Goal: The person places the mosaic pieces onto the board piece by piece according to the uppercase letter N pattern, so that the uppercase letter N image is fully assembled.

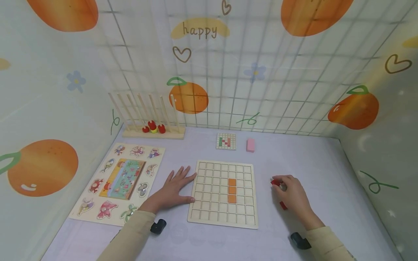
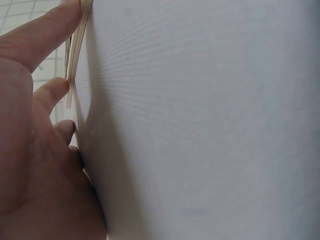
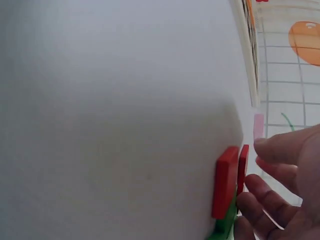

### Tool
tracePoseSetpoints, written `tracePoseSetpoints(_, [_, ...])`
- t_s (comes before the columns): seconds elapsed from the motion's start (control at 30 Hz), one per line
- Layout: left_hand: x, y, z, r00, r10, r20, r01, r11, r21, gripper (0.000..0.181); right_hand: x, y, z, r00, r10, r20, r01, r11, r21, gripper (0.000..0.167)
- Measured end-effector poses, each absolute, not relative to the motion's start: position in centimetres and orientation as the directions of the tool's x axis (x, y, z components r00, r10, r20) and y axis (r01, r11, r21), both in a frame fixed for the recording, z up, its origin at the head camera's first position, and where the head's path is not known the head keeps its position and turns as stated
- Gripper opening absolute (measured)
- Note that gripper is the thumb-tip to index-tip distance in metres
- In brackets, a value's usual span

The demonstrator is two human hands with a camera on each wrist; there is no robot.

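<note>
We see orange-printed walls (image 1: 39, 108) round a pale table (image 1: 310, 156). From the left stand a puzzle (image 1: 143, 177), a rod stand (image 1: 153, 136), a card (image 1: 226, 141) and a pink block (image 1: 250, 145). The left hand (image 1: 171, 190) lies spread, touching the left edge of the grid board (image 1: 209, 195). Right of it, the right hand (image 1: 290, 192) bends over red pieces (image 3: 226, 182); we cannot tell whether it grips one.

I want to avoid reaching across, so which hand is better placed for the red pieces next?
Likely the right hand: it is at the red pieces, right of the board. The left hand is spread at the board's left edge, so it would have to reach across.
</note>
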State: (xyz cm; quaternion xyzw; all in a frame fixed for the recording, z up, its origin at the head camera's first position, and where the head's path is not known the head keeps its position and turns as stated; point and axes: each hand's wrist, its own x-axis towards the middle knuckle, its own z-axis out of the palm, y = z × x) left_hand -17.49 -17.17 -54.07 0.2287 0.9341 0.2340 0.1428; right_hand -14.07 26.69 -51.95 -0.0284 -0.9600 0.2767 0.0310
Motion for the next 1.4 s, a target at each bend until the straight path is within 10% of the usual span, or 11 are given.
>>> tracePoseSetpoints(1.4, [-17.5, -17.2, -53.9, -0.847, 0.512, -0.147, 0.38, 0.775, 0.505, 0.094, -13.6, 25.0, -52.4, -0.998, -0.063, 0.023, -0.066, 0.838, -0.541, 0.035])
